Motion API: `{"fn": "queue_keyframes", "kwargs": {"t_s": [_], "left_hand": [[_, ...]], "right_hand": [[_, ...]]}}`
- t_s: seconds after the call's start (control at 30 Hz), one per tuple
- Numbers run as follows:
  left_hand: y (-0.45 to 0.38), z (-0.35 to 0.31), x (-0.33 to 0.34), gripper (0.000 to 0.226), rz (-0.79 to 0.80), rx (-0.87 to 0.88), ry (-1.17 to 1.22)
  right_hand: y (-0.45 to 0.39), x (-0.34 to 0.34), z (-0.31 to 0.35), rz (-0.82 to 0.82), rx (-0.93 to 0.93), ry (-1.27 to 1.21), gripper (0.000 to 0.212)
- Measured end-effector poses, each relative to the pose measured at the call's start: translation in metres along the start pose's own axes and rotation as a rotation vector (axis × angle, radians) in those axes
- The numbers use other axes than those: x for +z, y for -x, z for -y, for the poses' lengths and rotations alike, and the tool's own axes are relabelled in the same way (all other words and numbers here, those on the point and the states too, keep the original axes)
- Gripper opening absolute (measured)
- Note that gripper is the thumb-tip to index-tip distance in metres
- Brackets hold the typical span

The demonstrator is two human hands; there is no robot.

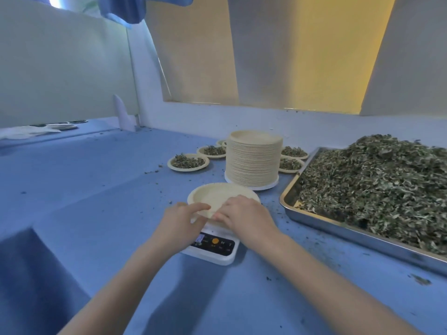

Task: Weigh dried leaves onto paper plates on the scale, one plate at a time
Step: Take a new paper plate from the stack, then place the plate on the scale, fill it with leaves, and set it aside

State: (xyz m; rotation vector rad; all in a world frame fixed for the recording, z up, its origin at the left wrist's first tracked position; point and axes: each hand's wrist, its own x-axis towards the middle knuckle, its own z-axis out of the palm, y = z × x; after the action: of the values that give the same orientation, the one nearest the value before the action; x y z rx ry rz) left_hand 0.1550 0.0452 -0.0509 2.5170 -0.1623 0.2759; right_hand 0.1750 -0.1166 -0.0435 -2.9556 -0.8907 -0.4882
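Both bare forearms extend forward and converge. The left hand (180, 220) lies palm down, index finger extended. The right hand (244, 217) lies palm down, fingers loosely bent, fingertips near the left hand's.

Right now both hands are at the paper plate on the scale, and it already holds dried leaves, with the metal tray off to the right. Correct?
Not quite: the head view shows the paper plate on the scale empty. The left hand and right hand are at its near rim, and the metal tray of dried leaves sits right.
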Motion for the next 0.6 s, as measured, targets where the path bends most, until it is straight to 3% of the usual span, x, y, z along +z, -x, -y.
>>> {"fn": "queue_keyframes", "kwargs": {"t_s": [0.23, 0.4, 0.6], "left_hand": [[-0.002, 0.004, -0.002, 0.054, -0.096, -0.031, 0.033], [-0.011, -0.003, -0.022, 0.05, -0.188, -0.019, 0.073], [-0.017, -0.015, -0.039, 0.044, -0.168, 0.044, 0.133]], "right_hand": [[0.001, -0.001, 0.0, -0.003, 0.078, -0.107, 0.04], [-0.009, -0.016, -0.003, -0.124, 0.154, -0.372, 0.035], [-0.024, -0.028, -0.002, -0.144, 0.143, -0.409, 0.035]]}}
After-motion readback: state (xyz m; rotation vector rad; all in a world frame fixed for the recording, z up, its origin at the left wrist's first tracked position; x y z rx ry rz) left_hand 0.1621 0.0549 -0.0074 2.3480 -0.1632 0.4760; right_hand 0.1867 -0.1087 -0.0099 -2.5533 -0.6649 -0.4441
